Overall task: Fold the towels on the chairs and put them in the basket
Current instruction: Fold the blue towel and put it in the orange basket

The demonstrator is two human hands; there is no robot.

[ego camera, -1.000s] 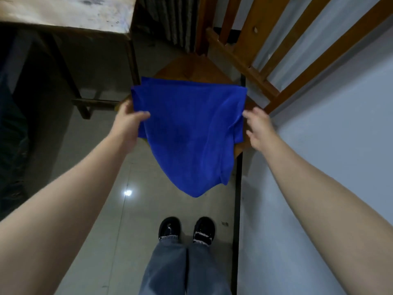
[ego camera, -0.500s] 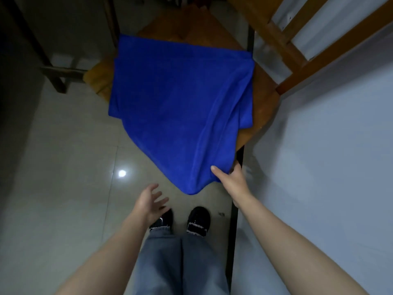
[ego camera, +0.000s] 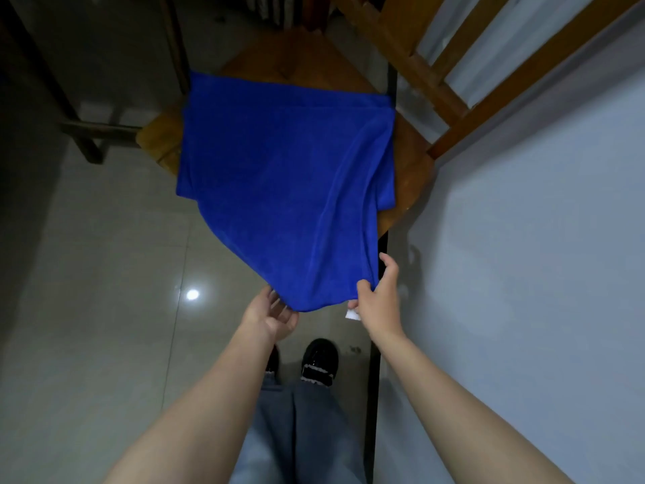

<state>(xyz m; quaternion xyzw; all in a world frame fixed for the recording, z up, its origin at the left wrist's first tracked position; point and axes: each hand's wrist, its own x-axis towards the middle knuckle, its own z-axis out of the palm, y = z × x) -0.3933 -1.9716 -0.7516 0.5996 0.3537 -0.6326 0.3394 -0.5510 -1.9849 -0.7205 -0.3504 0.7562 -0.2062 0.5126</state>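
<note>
A bright blue towel point(ego camera: 286, 183) lies over the seat of a wooden chair point(ego camera: 289, 61), folded once, and its lower part hangs off the front edge towards me. My right hand point(ego camera: 378, 296) pinches the hanging lower right corner, where a small white label shows. My left hand point(ego camera: 270, 314) is under the lower left edge, palm up, fingers touching the cloth; a firm grip cannot be made out. No basket is in view.
The chair's slatted back point(ego camera: 453, 64) leans against a pale wall point(ego camera: 523, 274) on the right. Dark table legs point(ego camera: 87, 134) stand at the left. Glossy grey floor tiles point(ego camera: 104, 309) lie below, with my shoes point(ego camera: 319, 361) near the chair.
The towel was laid down on the seat from both hands. My right hand took the hanging lower corner, then my left hand rose to the bottom edge.
</note>
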